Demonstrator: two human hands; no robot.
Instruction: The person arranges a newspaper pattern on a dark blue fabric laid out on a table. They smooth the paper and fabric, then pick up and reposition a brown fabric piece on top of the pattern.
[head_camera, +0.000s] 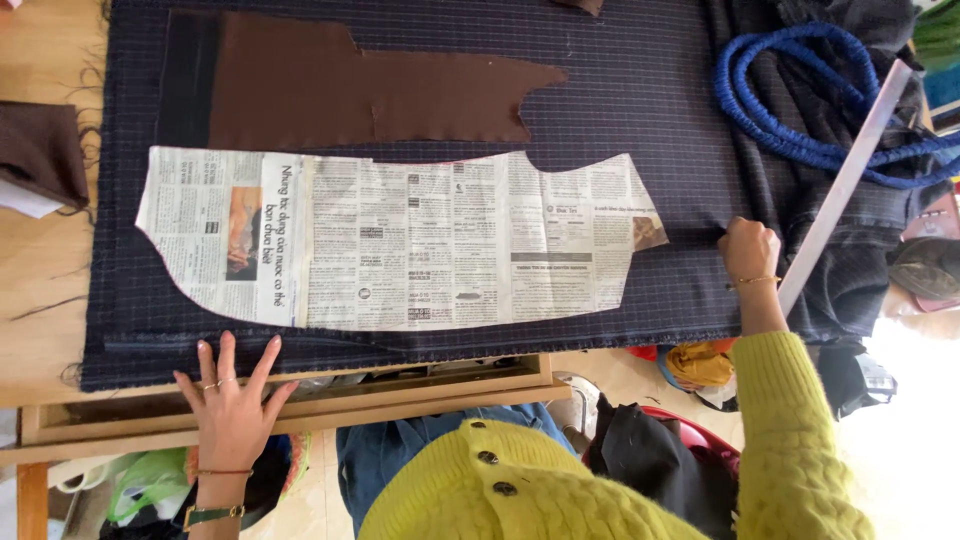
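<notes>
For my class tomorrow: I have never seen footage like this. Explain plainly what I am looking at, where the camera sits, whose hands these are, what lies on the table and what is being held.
There is one picture, taken by a camera worn on a person's head, looking down at their own hands. No machine is involved. The person wears a yellow knitted cardigan.

On the wooden table lies a dark pinstriped cloth. On it sit a newspaper pattern piece and, above that, a brown fabric piece. At the right are a blue rope and a long pale ruler.

The left hand rests flat, fingers spread, on the near edge of the cloth. The right hand is closed in a fist on the cloth beside the ruler; what it grips, if anything, I cannot tell.
</notes>
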